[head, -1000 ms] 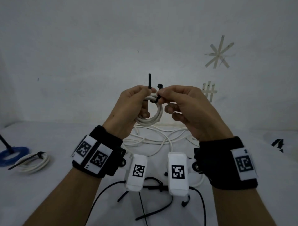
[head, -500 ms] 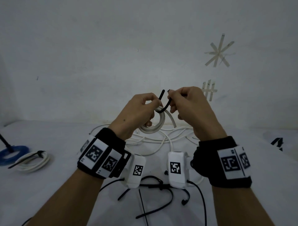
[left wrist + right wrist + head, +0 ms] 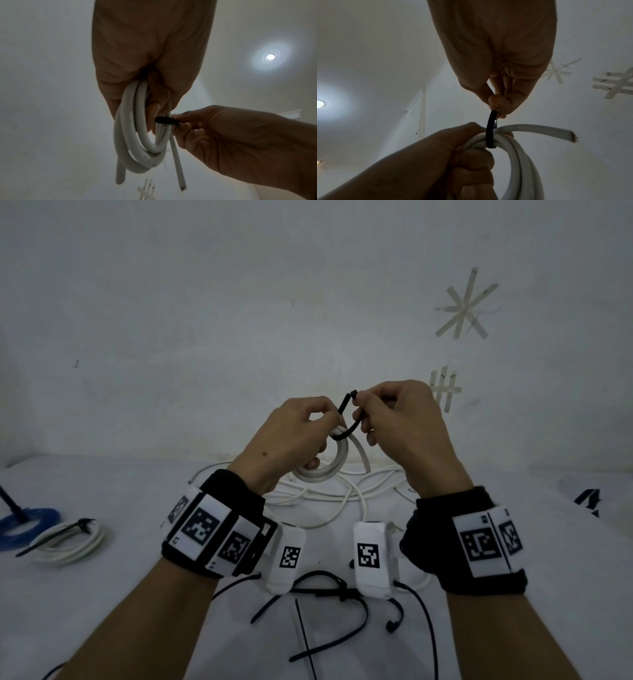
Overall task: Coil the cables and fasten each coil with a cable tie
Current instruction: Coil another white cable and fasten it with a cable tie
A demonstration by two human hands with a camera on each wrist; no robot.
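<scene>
Our left hand [image 3: 291,436] grips the white cable coil [image 3: 325,467] above the counter [image 3: 102,594]. Our right hand [image 3: 404,433] pinches the black cable tie [image 3: 349,419] looped over it.

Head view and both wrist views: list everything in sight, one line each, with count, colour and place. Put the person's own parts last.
white cable coil: one, white, held up above the table.
black cable tie: one, black, looped round the top of the held coil.
loose white cable: white, count unclear, tangled on the table behind the hands.
tied white coil: one, white with a black tie, table's left side.
blue coil: one, blue, far left edge, with a black tie.
spare black ties: several, black, near table edge between the forearms.
table: one, white.
tape marks: two, pale, on the wall.
ceiling light: one, white.
left hand: grips the held coil.
right hand: pinches the tie's ends.
</scene>
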